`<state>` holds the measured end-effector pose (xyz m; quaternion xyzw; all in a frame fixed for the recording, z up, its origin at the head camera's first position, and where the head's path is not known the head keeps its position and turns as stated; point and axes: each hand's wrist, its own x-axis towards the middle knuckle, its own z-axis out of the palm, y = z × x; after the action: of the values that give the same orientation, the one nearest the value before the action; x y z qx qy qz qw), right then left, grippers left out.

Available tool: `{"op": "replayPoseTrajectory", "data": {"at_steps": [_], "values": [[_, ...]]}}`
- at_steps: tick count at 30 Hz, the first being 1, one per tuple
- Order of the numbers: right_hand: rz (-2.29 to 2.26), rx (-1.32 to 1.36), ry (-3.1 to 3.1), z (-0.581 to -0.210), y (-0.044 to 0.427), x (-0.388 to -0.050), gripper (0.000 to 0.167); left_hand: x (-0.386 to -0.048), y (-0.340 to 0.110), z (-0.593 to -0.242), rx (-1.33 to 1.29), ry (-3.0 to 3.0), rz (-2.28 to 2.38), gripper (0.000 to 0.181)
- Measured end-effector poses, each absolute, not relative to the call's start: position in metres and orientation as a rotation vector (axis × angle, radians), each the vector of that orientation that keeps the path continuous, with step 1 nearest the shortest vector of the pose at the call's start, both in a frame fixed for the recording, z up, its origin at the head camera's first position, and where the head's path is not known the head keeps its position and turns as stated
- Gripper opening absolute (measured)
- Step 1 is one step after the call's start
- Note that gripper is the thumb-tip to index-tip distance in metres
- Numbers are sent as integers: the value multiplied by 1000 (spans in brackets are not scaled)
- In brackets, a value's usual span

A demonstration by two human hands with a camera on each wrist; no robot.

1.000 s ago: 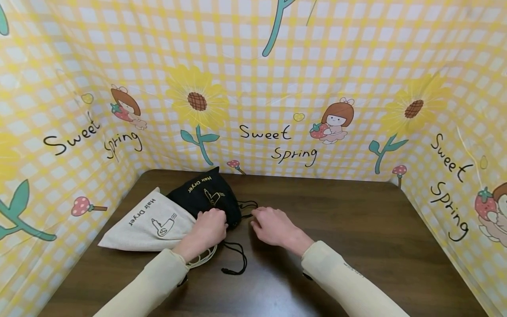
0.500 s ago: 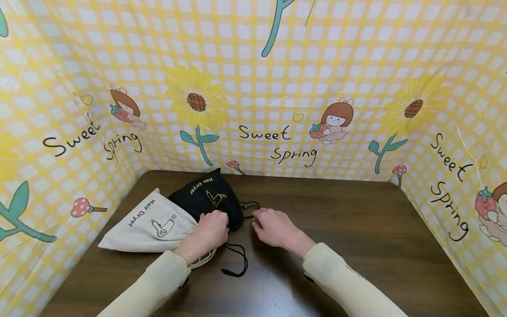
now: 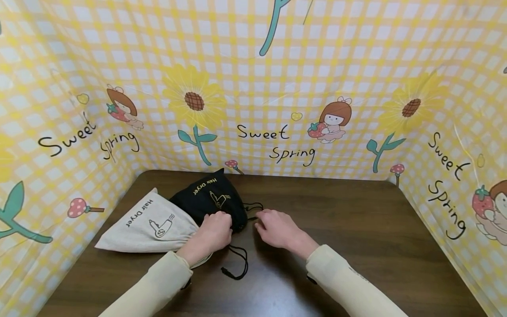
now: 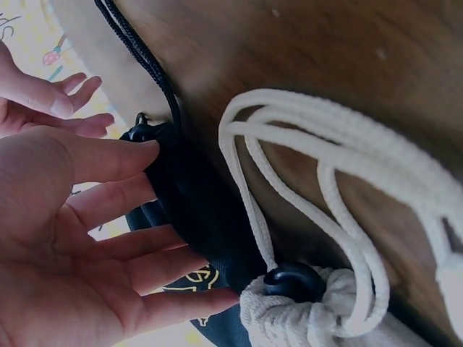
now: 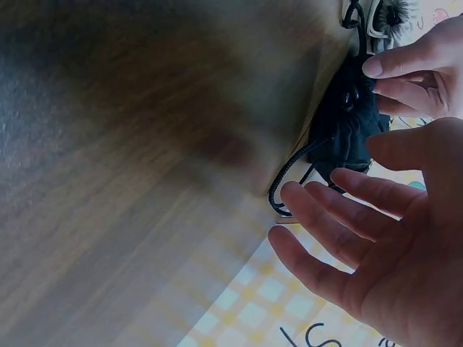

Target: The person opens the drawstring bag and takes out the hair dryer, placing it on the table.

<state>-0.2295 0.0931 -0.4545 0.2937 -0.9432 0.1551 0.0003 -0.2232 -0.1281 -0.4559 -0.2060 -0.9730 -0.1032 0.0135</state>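
Observation:
The black drawstring bag [image 3: 211, 193], printed "Hair Dryer" in yellow, lies at the back left of the table, partly under the light-coloured bag. Its gathered mouth [image 4: 181, 173] is pinched between the thumb and fingers of my left hand [image 3: 211, 231]. A black cord loop with a knotted end [image 3: 237, 268] trails from the bag toward the front. My right hand [image 3: 277, 229] hovers just right of the bag, its fingers loosely bent and nothing held. Close to those fingertips is a second black cord loop [image 5: 278, 191]; whether they touch it I cannot tell.
A light linen drawstring bag [image 3: 146, 224], also printed "Hair Dryer", lies at the left. White cords [image 4: 304, 123] spill from its gathered neck, which has a dark toggle [image 4: 293, 280]. Yellow checked cloth [image 3: 253, 88] walls the brown table [image 3: 336, 211] at the back and sides.
My left hand and the black bag have shifted slightly to the right against the linen bag. The right hand has moved a little the same way. The linen bag stays put.

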Motion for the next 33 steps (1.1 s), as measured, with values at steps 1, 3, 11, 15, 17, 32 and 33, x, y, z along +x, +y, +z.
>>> {"op": "replayPoseTrajectory", "data": {"at_steps": [1, 3, 11, 15, 17, 32, 33], "values": [[488, 920, -2964, -454, 94, -229, 35, -223, -128, -456, -647, -3027, -321, 34], [490, 912, -2965, -454, 95, -229, 35, -222, -126, -456, -657, -3022, -318, 34], [496, 886, -2962, -456, 97, -229, 36, -222, -122, -457, -678, -3011, -314, 31], [495, 877, -2963, -456, 96, -229, 36, -221, -121, -457, -667, -3019, -324, 21], [499, 876, -2966, -456, 96, -229, 36, -220, -120, -457, -668, -3022, -323, 18], [508, 886, -2948, -457, 96, -230, 34, -215, -114, -456, -681, -3023, -257, 19], [505, 884, -2948, -457, 96, -230, 34, -215, -113, -456, -683, -3021, -258, 19]]}}
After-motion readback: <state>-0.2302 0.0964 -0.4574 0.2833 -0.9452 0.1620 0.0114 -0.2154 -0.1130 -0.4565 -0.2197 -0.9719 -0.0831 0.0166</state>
